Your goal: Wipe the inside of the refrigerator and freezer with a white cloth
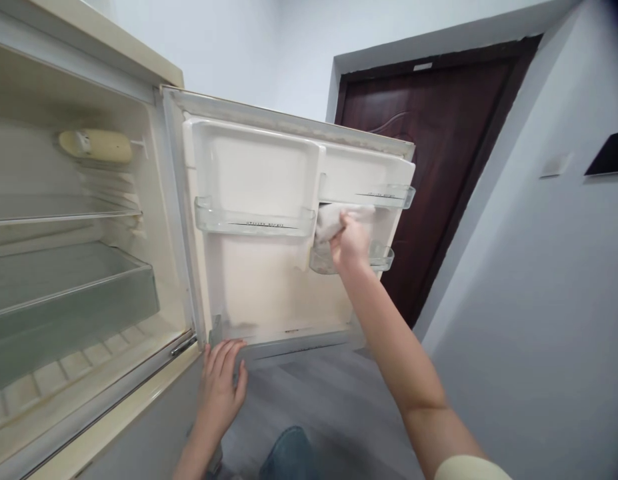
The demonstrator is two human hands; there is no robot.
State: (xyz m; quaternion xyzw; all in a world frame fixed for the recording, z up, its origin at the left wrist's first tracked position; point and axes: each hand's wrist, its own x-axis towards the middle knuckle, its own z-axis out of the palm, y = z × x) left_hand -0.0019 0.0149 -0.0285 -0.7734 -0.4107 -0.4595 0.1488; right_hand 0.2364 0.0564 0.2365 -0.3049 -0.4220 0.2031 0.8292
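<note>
A white cloth [333,219] is bunched in my right hand [353,241], whose fingers are closed around it. That hand reaches into the right side of the open fridge door [269,280], between an upper clear shelf [383,195] and a lower clear shelf [381,257]. My left hand [223,373] rests at the door's lower left corner. Its fingers are stretched out over the edge of the bottom door shelf [289,347], and it holds nothing. Part of the lower right shelf is hidden behind my right hand and wrist.
On the left is the fridge interior, with a glass shelf [63,217], a clear drawer [73,287] and a yellowish lamp housing [101,145]. Behind the fridge door stands a dark red-brown room door [429,113]. My knee [291,453] shows above the grey floor [333,400].
</note>
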